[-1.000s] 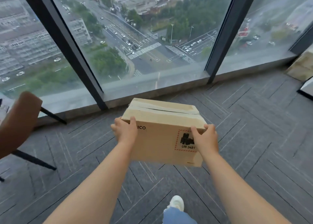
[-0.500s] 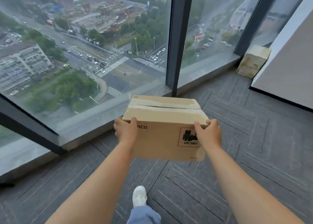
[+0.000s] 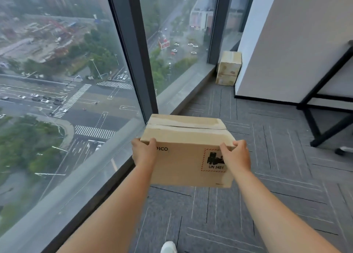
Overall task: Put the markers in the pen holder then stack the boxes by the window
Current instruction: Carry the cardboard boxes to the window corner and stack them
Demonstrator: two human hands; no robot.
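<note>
We see floor-to-ceiling windows (image 3: 72,92) with dark mullions (image 3: 133,48), grey patterned carpet (image 3: 267,205), white wall (image 3: 290,42), black table frame (image 3: 313,122).

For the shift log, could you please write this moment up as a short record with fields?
held: box, taped shut, off the floor
left hand: grips the box's near left corner
right hand: grips the near right corner, partly covering the UN 3481 label
stack: two boxes, one atop the other, in the far corner between window and wall
floor: grey carpet tiles
other: black table frame at right; a white shoe at the bottom edge
markers, pen holder: not in view
</note>
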